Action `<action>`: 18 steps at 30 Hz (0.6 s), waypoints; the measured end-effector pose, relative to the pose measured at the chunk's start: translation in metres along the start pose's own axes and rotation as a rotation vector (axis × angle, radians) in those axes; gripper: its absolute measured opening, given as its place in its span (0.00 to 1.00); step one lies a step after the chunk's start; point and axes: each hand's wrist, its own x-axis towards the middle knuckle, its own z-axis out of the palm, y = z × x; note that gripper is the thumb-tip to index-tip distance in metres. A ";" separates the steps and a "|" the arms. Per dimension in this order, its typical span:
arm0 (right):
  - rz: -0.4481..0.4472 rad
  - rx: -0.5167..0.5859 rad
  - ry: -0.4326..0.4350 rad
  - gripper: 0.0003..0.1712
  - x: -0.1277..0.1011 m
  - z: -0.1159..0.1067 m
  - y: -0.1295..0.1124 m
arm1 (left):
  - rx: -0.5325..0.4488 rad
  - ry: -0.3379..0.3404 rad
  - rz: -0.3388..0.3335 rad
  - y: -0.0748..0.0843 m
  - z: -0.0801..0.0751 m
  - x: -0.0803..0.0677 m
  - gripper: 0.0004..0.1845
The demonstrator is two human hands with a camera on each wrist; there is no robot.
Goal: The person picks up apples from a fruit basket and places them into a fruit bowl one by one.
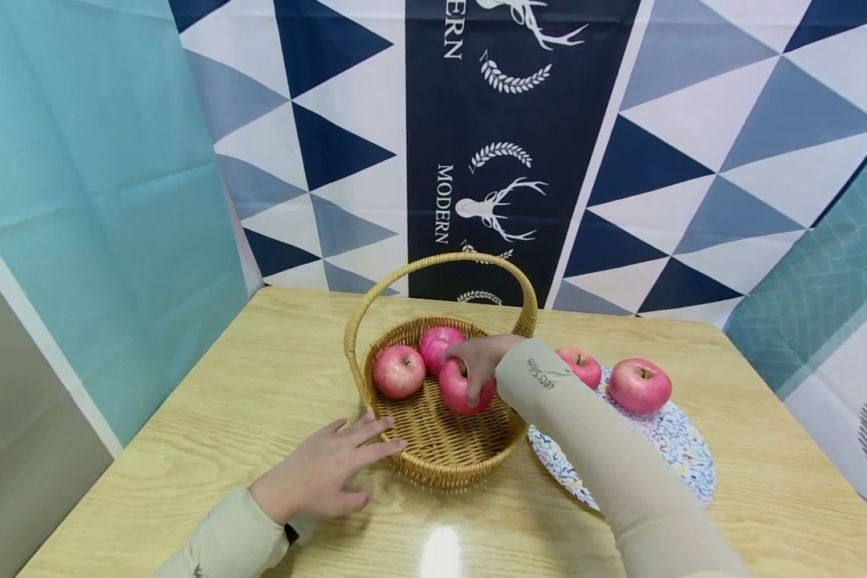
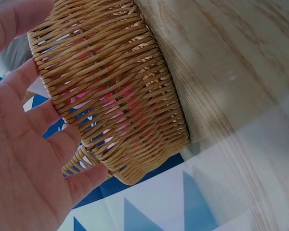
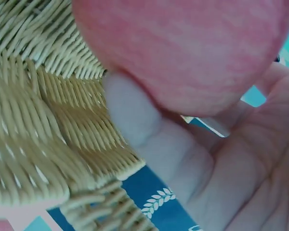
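Note:
A wicker basket [image 1: 444,474] with a tall arched handle stands mid-table, and two apples [image 1: 399,372] lie inside at its far left. Over the basket's inside, my right hand [image 1: 480,363] grips a pink-red apple [image 1: 459,395] with thumb and fingers curled round it. The right wrist view shows that apple [image 3: 183,53] large, with the woven wall [image 3: 82,115] beside it. My left hand [image 1: 332,467] rests its spread fingertips on the basket's near left rim. In the left wrist view the fingers [image 2: 41,115] touch the outside of the weave [image 2: 111,86].
Right of the basket, partly behind my right forearm, lies a round speckled plate [image 1: 682,449] bearing two apples [image 1: 640,385]. The wooden table [image 1: 260,361] meets a patterned cloth backdrop [image 1: 354,160] at the back. A light-blue panel [image 1: 116,201] stands along the left side.

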 end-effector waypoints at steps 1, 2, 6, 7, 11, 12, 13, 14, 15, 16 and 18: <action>-0.007 -0.008 0.008 0.48 -0.001 -0.001 -0.001 | 0.002 0.003 0.004 0.000 0.000 0.000 0.36; -0.017 -0.012 0.013 0.48 -0.003 -0.001 -0.001 | 0.001 0.001 0.005 0.000 0.000 0.000 0.36; -0.050 -0.015 0.025 0.47 -0.008 -0.004 0.001 | 0.016 0.012 0.026 0.001 -0.001 0.001 0.36; -0.060 -0.013 0.027 0.47 -0.010 -0.005 0.002 | 0.016 0.013 0.028 0.001 -0.002 0.001 0.36; -0.067 0.011 0.030 0.45 -0.016 -0.008 0.003 | -0.002 -0.010 0.015 0.002 -0.003 0.002 0.36; -0.080 0.010 0.032 0.45 -0.017 -0.009 0.002 | -0.006 -0.012 0.014 0.002 -0.003 0.002 0.35; -0.090 0.000 0.036 0.45 -0.019 -0.009 0.002 | -0.010 -0.018 0.006 0.002 -0.003 0.001 0.35; -0.104 -0.017 0.038 0.44 -0.020 -0.009 0.001 | -0.011 -0.022 0.001 0.002 -0.003 0.001 0.35; -0.124 -0.036 0.043 0.44 -0.022 -0.009 0.000 | -0.009 -0.021 0.001 0.003 -0.003 0.000 0.35; -0.149 -0.062 0.046 0.44 -0.023 -0.009 -0.001 | -0.007 -0.023 -0.001 0.003 -0.003 -0.001 0.36; -0.198 -0.118 0.056 0.43 -0.026 -0.009 -0.004 | 0.003 -0.017 0.000 0.004 -0.003 -0.002 0.36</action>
